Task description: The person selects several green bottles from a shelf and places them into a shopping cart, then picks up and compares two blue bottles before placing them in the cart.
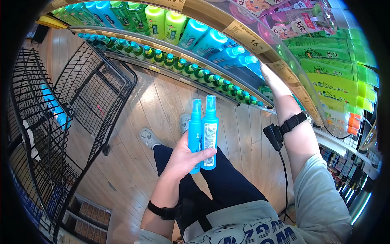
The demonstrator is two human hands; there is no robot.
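Note:
My left hand (187, 157) is closed around two slim blue spray bottles (209, 134) with clear blue caps, held upright side by side in front of my legs. The right one of the two shows a white printed label with a barcode. Up at the shelf, my right hand (273, 83) reaches in under the price-tag rail, and its fingers are hidden there. Nearest to it are blue bottles (235, 53) lying tilted on the middle shelf.
A black wire shopping cart (73, 105) stands at my left. The lower shelf carries a row of small green bottles (191, 70). Green packs (329, 75) hang at the right. A cable (286, 179) runs down from the black strap on my right forearm.

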